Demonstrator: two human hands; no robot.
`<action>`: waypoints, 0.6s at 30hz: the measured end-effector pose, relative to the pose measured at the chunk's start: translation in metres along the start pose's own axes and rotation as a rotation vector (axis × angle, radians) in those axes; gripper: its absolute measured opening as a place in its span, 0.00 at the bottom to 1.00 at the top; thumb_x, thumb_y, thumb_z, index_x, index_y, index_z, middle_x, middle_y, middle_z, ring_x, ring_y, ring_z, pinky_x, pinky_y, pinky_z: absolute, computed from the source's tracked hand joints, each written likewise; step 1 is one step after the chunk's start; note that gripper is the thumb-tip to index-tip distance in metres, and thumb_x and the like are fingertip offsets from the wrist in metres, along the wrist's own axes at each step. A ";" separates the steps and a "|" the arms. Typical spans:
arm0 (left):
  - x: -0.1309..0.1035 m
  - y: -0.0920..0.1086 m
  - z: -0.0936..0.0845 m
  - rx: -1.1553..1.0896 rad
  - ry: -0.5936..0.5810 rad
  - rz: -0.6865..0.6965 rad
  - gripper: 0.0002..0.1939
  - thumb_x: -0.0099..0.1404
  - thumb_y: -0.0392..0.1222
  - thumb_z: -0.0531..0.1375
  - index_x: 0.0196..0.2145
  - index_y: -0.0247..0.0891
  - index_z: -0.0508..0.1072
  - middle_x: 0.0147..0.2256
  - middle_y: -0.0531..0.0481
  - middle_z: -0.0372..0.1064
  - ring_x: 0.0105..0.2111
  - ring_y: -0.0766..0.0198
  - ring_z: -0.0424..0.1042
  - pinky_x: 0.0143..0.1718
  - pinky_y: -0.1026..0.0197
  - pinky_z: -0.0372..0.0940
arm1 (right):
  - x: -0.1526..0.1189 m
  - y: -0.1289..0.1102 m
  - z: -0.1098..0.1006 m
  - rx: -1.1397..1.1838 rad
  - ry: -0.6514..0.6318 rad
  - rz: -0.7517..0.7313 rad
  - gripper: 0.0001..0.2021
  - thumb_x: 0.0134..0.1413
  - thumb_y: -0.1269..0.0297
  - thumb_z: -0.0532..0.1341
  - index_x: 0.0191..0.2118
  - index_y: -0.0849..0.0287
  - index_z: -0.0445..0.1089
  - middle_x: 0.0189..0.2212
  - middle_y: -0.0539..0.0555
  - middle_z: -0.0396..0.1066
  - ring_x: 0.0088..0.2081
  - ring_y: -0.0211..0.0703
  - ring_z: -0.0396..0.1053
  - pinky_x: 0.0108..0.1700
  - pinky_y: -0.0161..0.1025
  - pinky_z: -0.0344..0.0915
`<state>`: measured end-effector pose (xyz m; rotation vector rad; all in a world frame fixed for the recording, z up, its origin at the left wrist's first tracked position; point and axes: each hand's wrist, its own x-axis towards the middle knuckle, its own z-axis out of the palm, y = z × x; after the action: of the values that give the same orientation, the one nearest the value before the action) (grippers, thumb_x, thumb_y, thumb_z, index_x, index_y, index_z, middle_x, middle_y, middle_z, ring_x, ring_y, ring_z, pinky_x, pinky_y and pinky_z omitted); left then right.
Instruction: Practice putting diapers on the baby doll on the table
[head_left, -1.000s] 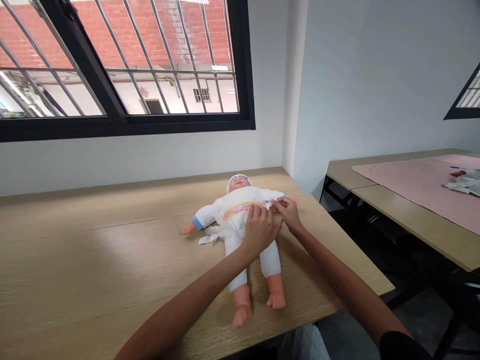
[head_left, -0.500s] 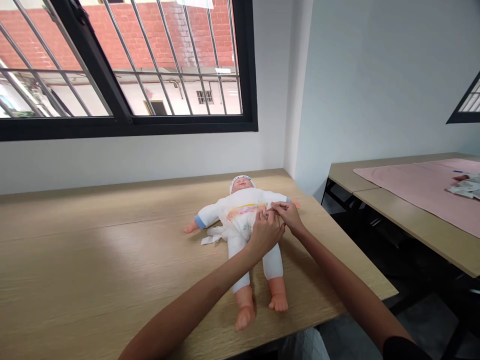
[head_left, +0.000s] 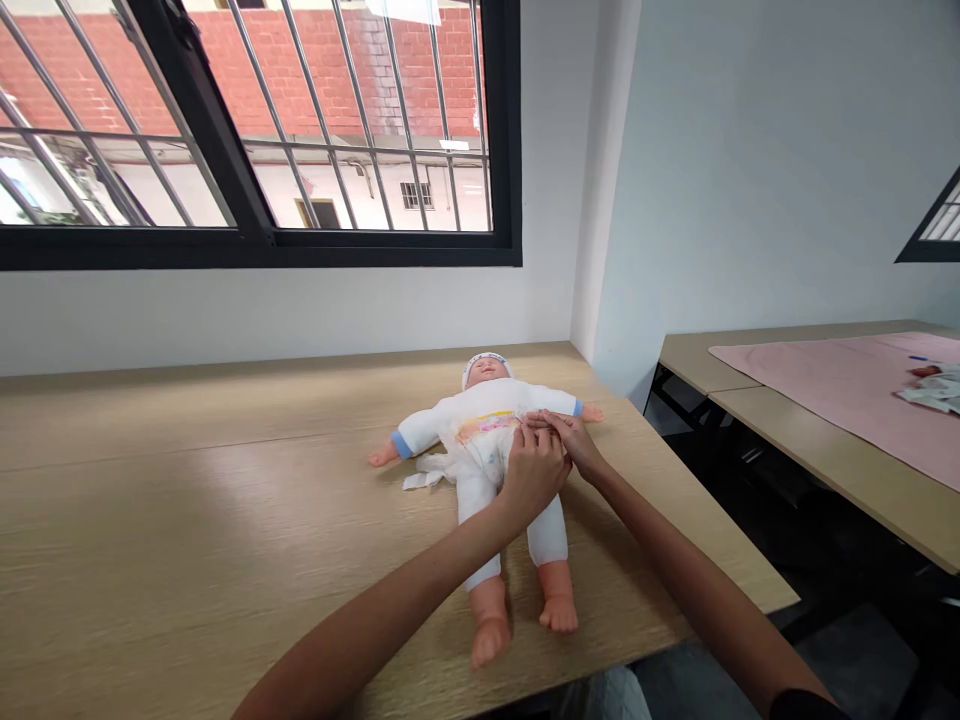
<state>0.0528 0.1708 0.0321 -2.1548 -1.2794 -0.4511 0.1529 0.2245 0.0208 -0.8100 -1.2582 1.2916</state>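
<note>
With the doll (head_left: 486, 398) supported face-up on the desk (head_left: 225, 560), the left hand (head_left: 534, 472) and right hand (head_left: 577, 442) have been drawn together at its left hip, fingers (head_left: 525, 440) bunched, any pinched material indiscernible, so handling is apparently concentrated along that side of the diaper (head_left: 487, 450).

My left forearm (head_left: 397, 605) slants forward and to the right, ending in my left hand (head_left: 538, 465), its back turned up and its fingers curled. My right forearm (head_left: 671, 555) angles inward from the other side. My right hand (head_left: 579, 445) reaches leftward, fingers bent, just beyond the left one. My two hands overlap in view at the fingers; what the fingertips do there is hidden.
</note>
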 end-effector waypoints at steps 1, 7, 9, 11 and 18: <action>0.000 0.000 -0.001 -0.002 0.007 -0.007 0.19 0.67 0.41 0.52 0.48 0.25 0.74 0.42 0.31 0.74 0.45 0.44 0.72 0.49 0.44 0.62 | -0.001 -0.001 0.001 0.005 0.004 -0.003 0.18 0.49 0.47 0.64 0.35 0.58 0.79 0.40 0.55 0.79 0.47 0.49 0.75 0.60 0.48 0.62; 0.000 -0.003 -0.006 -0.042 0.001 -0.091 0.25 0.67 0.46 0.54 0.53 0.23 0.70 0.52 0.29 0.68 0.55 0.38 0.65 0.57 0.43 0.56 | 0.000 -0.001 -0.001 0.036 0.067 -0.016 0.16 0.48 0.51 0.63 0.38 0.56 0.78 0.43 0.53 0.78 0.50 0.48 0.73 0.62 0.46 0.60; 0.000 -0.003 -0.006 -0.047 -0.045 -0.118 0.27 0.66 0.50 0.55 0.52 0.23 0.71 0.52 0.27 0.69 0.55 0.37 0.65 0.57 0.43 0.56 | 0.002 0.001 -0.004 0.076 0.116 0.003 0.16 0.46 0.53 0.63 0.39 0.56 0.77 0.36 0.53 0.80 0.44 0.49 0.76 0.56 0.47 0.66; 0.000 -0.003 -0.005 -0.031 -0.082 -0.127 0.28 0.67 0.53 0.54 0.51 0.23 0.71 0.51 0.25 0.69 0.55 0.37 0.66 0.55 0.42 0.57 | 0.004 0.003 -0.008 0.110 0.191 0.025 0.15 0.46 0.55 0.62 0.38 0.57 0.76 0.29 0.52 0.79 0.37 0.49 0.77 0.47 0.46 0.71; 0.003 -0.031 -0.015 -0.115 -0.204 -0.082 0.24 0.67 0.51 0.57 0.51 0.29 0.72 0.54 0.30 0.68 0.57 0.41 0.65 0.57 0.39 0.56 | 0.011 0.022 -0.019 0.064 0.385 0.047 0.13 0.46 0.53 0.58 0.30 0.59 0.70 0.19 0.49 0.72 0.20 0.39 0.69 0.26 0.37 0.67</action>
<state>0.0272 0.1747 0.0548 -2.2978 -1.4903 -0.3519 0.1645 0.2425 -0.0016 -0.9916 -0.8913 1.1393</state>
